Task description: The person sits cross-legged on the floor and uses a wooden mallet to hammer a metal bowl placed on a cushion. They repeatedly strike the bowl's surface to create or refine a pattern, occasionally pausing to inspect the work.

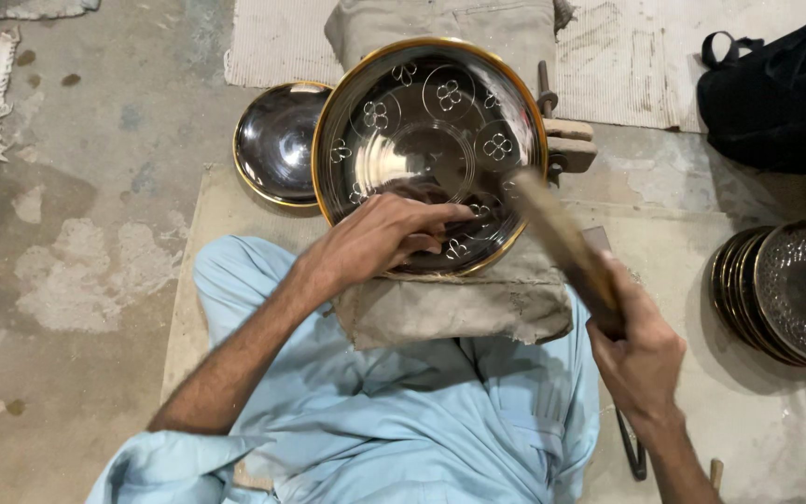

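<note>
Your left hand [380,238] lies on the near rim of the engraved metal plate [431,140], fingers pressed flat against it — pinning it rather than gripping. The plate, gold-edged with clover-like motifs, rests on a grey cloth pad [459,313] over your lap. Your right hand [641,355] is closed round a wooden mallet [562,243] — blurred, probably mid-swing — with its head over the plate's right edge. A smaller bowl [277,145] sits just behind-left; stacked plates [790,294] lie well apart to the right.
</note>
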